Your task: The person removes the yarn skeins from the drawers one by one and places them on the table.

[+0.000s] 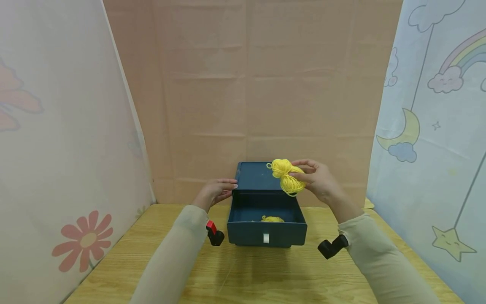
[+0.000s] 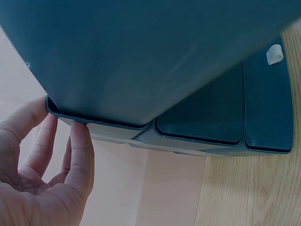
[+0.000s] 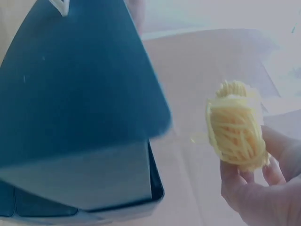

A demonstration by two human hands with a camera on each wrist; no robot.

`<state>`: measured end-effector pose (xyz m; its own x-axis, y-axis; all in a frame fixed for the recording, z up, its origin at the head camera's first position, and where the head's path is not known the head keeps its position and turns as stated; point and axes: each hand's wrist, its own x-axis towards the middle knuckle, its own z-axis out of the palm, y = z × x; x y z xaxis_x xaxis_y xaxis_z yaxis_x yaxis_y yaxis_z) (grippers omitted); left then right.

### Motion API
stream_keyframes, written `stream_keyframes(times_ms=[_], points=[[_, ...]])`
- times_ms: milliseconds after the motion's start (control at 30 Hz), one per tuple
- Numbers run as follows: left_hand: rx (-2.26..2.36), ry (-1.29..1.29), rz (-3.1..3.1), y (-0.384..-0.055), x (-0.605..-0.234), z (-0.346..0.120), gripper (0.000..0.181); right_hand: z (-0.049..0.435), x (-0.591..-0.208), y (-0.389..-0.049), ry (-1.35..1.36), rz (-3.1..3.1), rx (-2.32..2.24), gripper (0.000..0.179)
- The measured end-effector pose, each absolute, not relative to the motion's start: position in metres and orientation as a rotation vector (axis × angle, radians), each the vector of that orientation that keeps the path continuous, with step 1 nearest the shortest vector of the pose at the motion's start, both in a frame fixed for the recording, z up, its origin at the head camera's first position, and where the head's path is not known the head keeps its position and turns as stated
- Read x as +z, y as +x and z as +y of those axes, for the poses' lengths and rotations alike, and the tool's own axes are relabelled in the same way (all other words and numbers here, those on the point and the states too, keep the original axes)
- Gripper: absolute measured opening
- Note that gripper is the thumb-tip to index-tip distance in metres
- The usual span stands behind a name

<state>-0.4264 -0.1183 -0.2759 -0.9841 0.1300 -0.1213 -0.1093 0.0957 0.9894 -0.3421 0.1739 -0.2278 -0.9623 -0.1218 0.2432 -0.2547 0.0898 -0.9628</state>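
A small skein of yellow yarn (image 1: 291, 185), drawn in at its middle, hangs above the drawer's right side. My right hand (image 1: 320, 179) pinches it between thumb and fingers; in the right wrist view the yarn (image 3: 235, 134) stands out from the fingertips. Below, the dark blue drawer (image 1: 267, 233) is pulled out of its box (image 1: 258, 176), and more yellow yarn (image 1: 272, 219) lies inside, partly hidden by the front wall. My left hand (image 1: 216, 192) touches the box's upper left side. Seen from the left wrist, its fingertips (image 2: 80, 129) press at the box's edge, fingers mostly extended.
The box stands on a wooden table (image 1: 212, 270) near a brown paper backdrop (image 1: 205, 105). A white pull tab (image 1: 266, 238) sits on the drawer front. Printed cloth walls (image 1: 87, 169) rise at both sides.
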Motion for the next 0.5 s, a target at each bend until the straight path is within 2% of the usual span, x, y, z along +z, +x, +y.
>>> stream_keyframes(times_ms=[200, 500], points=[[1.998, 0.018, 2.189, -0.427, -0.276, -0.118, 0.026, 0.197, -0.238, -0.342, 0.31, -2.001, 2.149, 0.022], [1.977, 0.017, 2.199, -0.428, -0.278, -0.117, 0.026, 0.231, -0.273, -0.349, 0.065, -1.883, 2.18, 0.026]])
